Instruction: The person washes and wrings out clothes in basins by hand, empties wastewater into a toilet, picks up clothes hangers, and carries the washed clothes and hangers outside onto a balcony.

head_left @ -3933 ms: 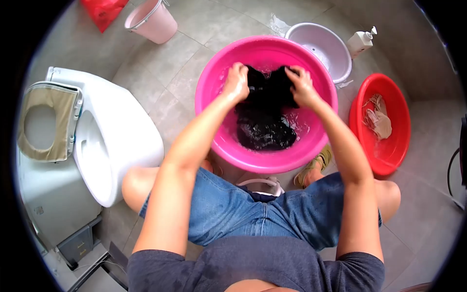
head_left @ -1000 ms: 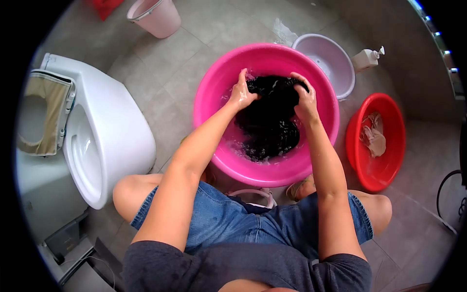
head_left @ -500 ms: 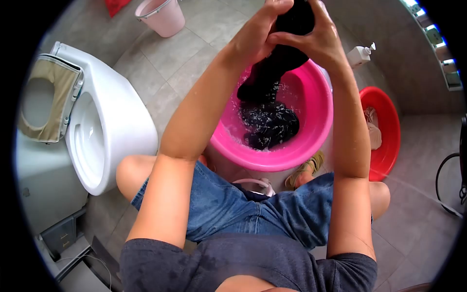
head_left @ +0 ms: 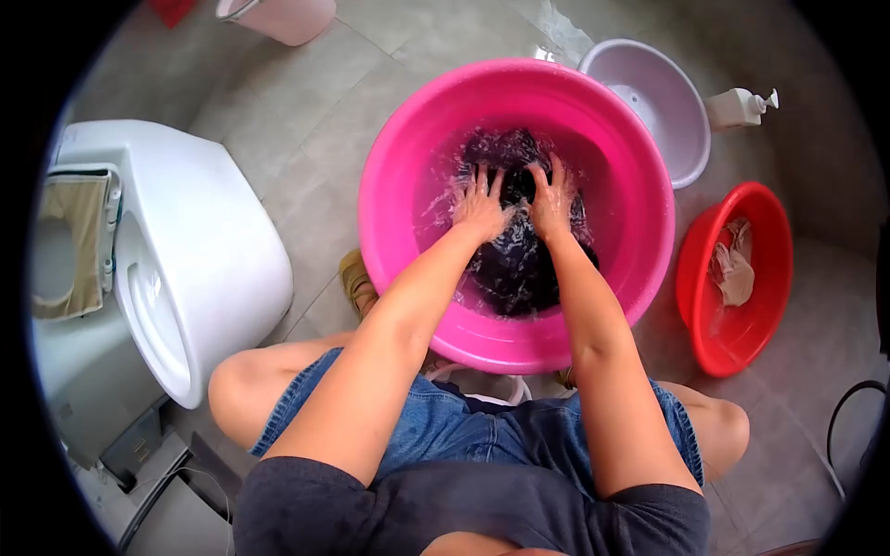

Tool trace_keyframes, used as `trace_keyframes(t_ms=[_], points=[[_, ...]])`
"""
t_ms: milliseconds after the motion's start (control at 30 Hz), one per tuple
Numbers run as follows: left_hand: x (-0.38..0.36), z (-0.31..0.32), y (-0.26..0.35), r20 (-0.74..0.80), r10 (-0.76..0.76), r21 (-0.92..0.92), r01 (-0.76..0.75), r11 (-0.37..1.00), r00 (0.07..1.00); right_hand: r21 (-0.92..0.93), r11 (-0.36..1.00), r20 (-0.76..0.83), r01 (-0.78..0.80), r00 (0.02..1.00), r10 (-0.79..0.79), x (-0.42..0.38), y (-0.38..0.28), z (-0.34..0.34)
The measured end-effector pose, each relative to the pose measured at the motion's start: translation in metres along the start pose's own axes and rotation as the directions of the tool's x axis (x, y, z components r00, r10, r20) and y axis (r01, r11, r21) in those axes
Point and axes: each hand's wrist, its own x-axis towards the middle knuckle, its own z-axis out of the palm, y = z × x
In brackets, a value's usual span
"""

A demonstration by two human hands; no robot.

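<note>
In front of me stands a large pink basin holding water and a soaked dark garment. My left hand is pressed down on the cloth, its fingers spread and partly under water. Close beside it, my right hand also lies on the wet fabric, fingers apart. Both hands are open, and some fingertips are hidden by water. Ripples and foam surround them.
A pale lilac basin sits behind the pink one, beside a white pump bottle. To the right, a red basin holds light cloth. The white toilet is at left, a pink bucket behind.
Both hands have come down from above the basin's far side, letting go of the raised dark cloth, which now lies in the water. The view has shifted too.
</note>
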Motion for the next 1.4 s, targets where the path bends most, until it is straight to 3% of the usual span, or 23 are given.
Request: trace_keyframes(t_ms=[100,133,200,233,333,367,400,467,533,567,600,667,700,800,833,900,1000,1133,1167,1267,1300,1367,1400], points=[[0.021,0.002,-0.006,0.162,-0.008,0.009,0.007,1.000,0.987,-0.032,0.999,0.045,-0.003,0.999,0.005,0.006,0.002,0.004],[0.026,-0.003,-0.003,0.201,-0.019,0.003,0.019,1.000,0.979,-0.039,0.993,0.143,-0.115,0.982,0.119,0.007,-0.007,-0.003],[0.033,-0.013,-0.002,0.267,-0.047,0.003,0.048,0.999,0.963,-0.144,0.989,0.143,-0.029,0.988,0.050,0.019,0.006,0.007],[0.038,-0.009,-0.008,0.219,0.025,0.070,-0.041,0.997,0.975,-0.126,0.991,0.157,-0.039,0.986,0.059,0.023,0.010,0.009],[0.033,-0.023,-0.018,0.268,0.101,-0.285,-0.021,0.958,0.958,0.011,0.997,0.180,-0.078,0.981,0.075,0.039,0.015,-0.002],[0.025,-0.012,-0.023,0.088,0.014,-0.545,0.036,0.838,0.996,0.112,0.988,0.190,-0.105,0.978,0.082,0.045,0.015,-0.007],[0.015,-0.014,-0.025,0.007,-0.060,-0.732,0.045,0.680,0.998,0.212,0.969,0.202,-0.126,0.976,0.083,0.050,0.017,-0.009],[0.010,0.010,-0.038,-0.054,-0.270,-0.868,0.088,0.489,0.961,0.296,0.955,-0.203,0.018,0.978,0.045,0.038,0.029,0.000],[-0.013,-0.006,-0.037,0.055,-0.404,-0.953,0.169,0.251,0.913,0.531,0.842,-0.204,-0.096,0.950,0.237,0.031,0.005,-0.041],[0.022,0.042,-0.070,0.146,-0.302,-0.987,0.158,0.017,0.942,0.565,0.820,-0.186,-0.097,0.953,0.240,0.034,-0.009,-0.071],[-0.005,0.010,-0.057,0.263,-0.187,-0.954,0.226,-0.196,0.947,0.618,0.784,-0.180,-0.058,0.960,0.212,0.035,-0.027,-0.103],[-0.043,-0.042,-0.025,0.467,-0.232,-0.821,0.321,-0.472,0.853,0.680,0.723,-0.301,0.118,0.945,0.129,0.034,-0.073,-0.173],[-0.036,-0.035,-0.031,0.501,-0.147,-0.774,0.365,-0.518,0.853,0.744,0.651,-0.295,0.155,0.949,0.112,0.029,-0.101,-0.212],[-0.071,-0.089,0.013,0.659,-0.104,-0.539,0.372,-0.756,0.744,0.873,0.413,-0.335,0.260,0.935,0.120,0.018,-0.162,-0.294],[-0.081,-0.101,0.023,0.586,-0.019,-0.508,0.349,-0.788,0.810,0.939,0.280,-0.257,0.200,0.949,0.184,0.002,-0.191,-0.325],[-0.095,-0.116,0.035,0.367,0.131,-0.446,0.298,-0.844,0.921,0.934,0.217,-0.317,0.284,0.938,0.137,0.000,-0.213,-0.361],[-0.086,-0.118,0.043,-0.147,0.250,-0.325,0.192,-0.926,0.957,0.936,0.007,-0.351,0.351,0.936,0.021,-0.018,-0.245,-0.431],[-0.074,-0.133,0.052,0.031,0.193,-0.179,0.195,-0.964,0.981,0.930,-0.172,-0.357,0.326,0.913,-0.197,-0.043,-0.248,-0.483],[-0.066,-0.132,0.052,0.066,0.151,-0.158,0.160,-0.974,0.986,0.918,-0.177,-0.381,0.356,0.914,-0.138,-0.055,-0.249,-0.492],[-0.049,-0.125,0.047,-0.192,0.023,-0.290,-0.034,-0.956,0.981,0.916,-0.188,-0.382,0.354,0.913,-0.145,-0.055,-0.216,-0.504],[-0.032,-0.115,0.035,-0.344,0.149,-0.287,0.047,-0.957,0.927,0.959,-0.187,-0.254,0.213,0.940,-0.229,-0.038,-0.183,-0.502],[0.002,-0.094,0.008,-0.600,0.358,-0.314,0.201,-0.928,0.715,0.964,-0.096,-0.253,0.250,0.967,-0.019,-0.047,-0.170,-0.487],[-0.004,-0.105,0.013,-0.311,-0.040,-0.478,-0.193,-0.857,0.949,0.964,-0.049,-0.257,0.262,0.963,0.083,-0.051,-0.165,-0.479]])
